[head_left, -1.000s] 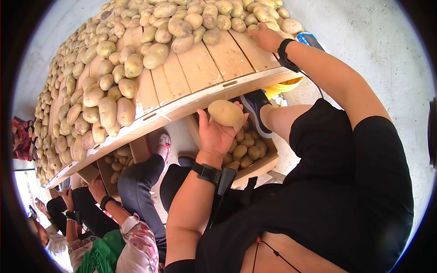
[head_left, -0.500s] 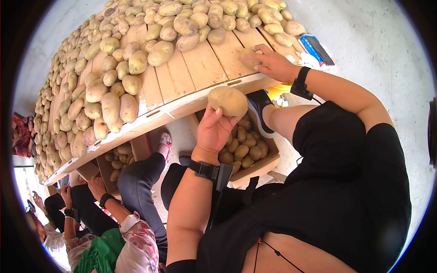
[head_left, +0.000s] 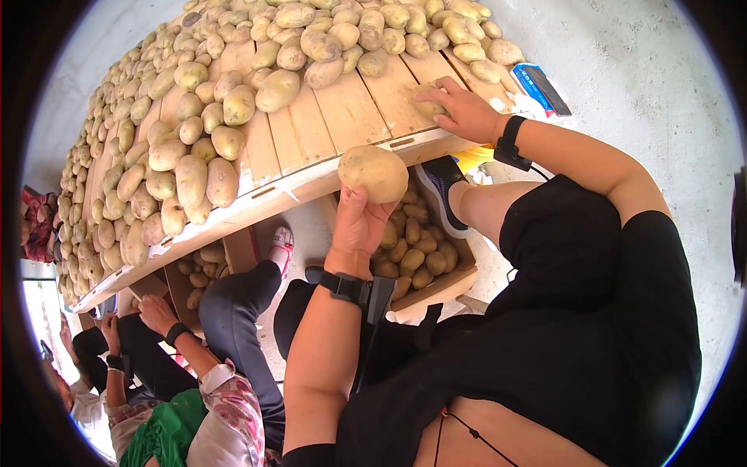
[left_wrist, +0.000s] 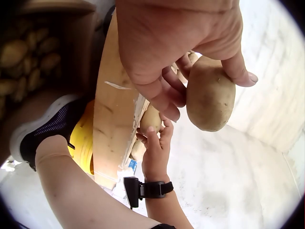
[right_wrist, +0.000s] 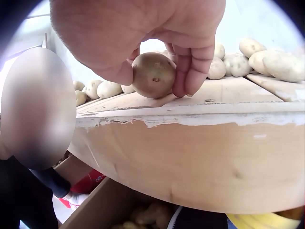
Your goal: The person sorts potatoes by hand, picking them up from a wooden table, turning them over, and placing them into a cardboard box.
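Observation:
The left hand holds a large tan potato in front of the table edge; in the left wrist view its thumb and fingers grip the potato from both sides. The right hand pinches a smaller potato at the right end of the wooden table. In the right wrist view, thumb and fingers of that hand close on both sides of this potato, just above the boards near the edge.
Many potatoes cover the table's left and far parts. Under the table stands a box of potatoes, beside a shoe. A blue packet lies at the right corner. Other people sit at the left, one in green.
The right hand has come from the far right corner toward the near edge, now pinching a potato. The left hand has turned its potato upright and shifted slightly left.

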A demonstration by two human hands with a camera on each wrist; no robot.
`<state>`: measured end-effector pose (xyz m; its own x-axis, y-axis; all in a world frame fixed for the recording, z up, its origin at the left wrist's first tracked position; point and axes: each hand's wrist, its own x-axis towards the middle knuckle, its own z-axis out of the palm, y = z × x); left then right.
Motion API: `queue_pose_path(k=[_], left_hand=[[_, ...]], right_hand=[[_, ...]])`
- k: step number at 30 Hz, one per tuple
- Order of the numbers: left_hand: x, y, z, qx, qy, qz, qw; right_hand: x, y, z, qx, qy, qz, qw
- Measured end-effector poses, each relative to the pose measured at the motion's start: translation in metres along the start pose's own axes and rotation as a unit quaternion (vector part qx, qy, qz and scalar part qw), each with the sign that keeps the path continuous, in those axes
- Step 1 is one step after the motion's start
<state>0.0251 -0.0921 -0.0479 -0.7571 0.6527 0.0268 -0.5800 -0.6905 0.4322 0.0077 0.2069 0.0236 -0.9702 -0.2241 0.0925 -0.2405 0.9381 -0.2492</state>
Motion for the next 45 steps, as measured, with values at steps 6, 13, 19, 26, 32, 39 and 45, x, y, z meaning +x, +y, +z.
queue_pose_path(k=[6, 13, 19, 26, 32, 39, 45], left_hand=[[0.002, -0.002, 0.000, 0.013, 0.008, 0.000, 1.000], [0.002, -0.002, 0.004, 0.052, 0.008, -0.005, 0.999], [0.002, -0.001, 0.009, 0.045, 0.030, -0.028, 0.998], [0.001, 0.008, 0.023, -0.025, 0.004, -0.058, 0.998], [0.001, 0.007, 0.026, -0.081, -0.007, -0.059, 0.995], [0.002, 0.010, 0.023, -0.079, -0.006, -0.056, 0.995], [0.000, 0.011, 0.022, -0.078, -0.006, -0.051, 0.996]], right_hand=[[-0.001, -0.002, 0.001, -0.004, 0.005, 0.004, 1.000], [-0.002, -0.001, 0.002, -0.010, 0.005, 0.003, 1.000], [-0.002, -0.001, 0.003, -0.012, 0.013, -0.003, 1.000], [-0.002, 0.001, 0.005, -0.019, 0.019, -0.007, 1.000], [-0.001, -0.001, 0.005, -0.024, 0.018, -0.006, 1.000], [-0.001, -0.004, 0.003, -0.024, 0.008, 0.008, 1.000], [-0.002, -0.005, 0.004, -0.025, 0.006, 0.011, 1.000]])
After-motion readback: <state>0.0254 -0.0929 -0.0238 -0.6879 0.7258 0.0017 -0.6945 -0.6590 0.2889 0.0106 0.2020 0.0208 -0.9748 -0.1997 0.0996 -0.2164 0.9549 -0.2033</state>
